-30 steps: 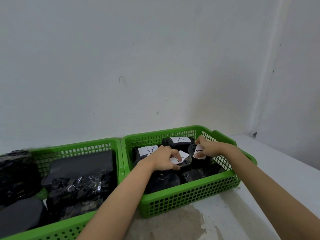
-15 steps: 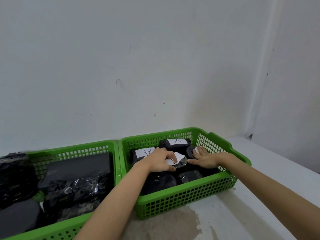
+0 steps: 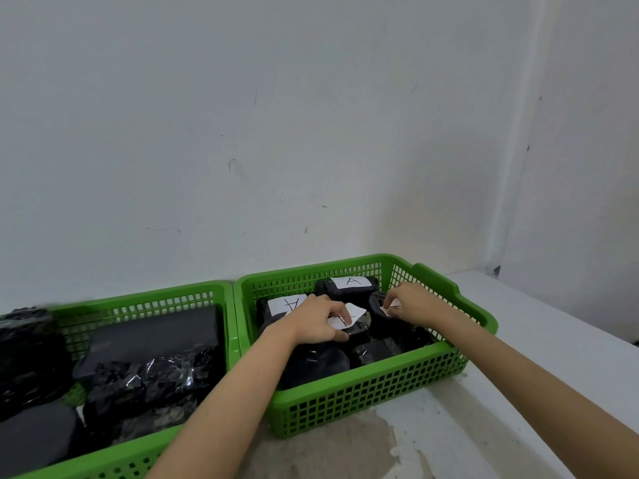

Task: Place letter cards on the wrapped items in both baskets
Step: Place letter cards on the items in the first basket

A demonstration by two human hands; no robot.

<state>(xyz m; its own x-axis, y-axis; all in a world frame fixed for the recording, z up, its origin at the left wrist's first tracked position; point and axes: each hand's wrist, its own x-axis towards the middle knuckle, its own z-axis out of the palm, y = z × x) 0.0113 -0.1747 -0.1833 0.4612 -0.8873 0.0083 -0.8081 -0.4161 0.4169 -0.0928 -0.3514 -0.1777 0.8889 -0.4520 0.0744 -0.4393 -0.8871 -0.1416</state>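
Right hand [image 3: 413, 304] is pinching a small white letter card [image 3: 390, 309] onto a black wrapped bundle [image 3: 380, 314]; left hand [image 3: 316, 321] is clamped on spare cards [image 3: 349, 316]; she should be laying it flat, letter up, centred.

Two green baskets: right basket [image 3: 363, 402] at 5 o'clock held black wrapped items, three lettered cards; left hand [image 3: 316, 321] and right hand [image 3: 413, 302] each pinched a card. Left basket [image 3: 145, 299] at 7 o'clock, uncarded.

Two bare forearms enter from the near edge, without sleeves, gloves, watch or rings. Left hand [image 3: 316, 319] and right hand [image 3: 416, 303] show short, unpainted nails; slender wrists.
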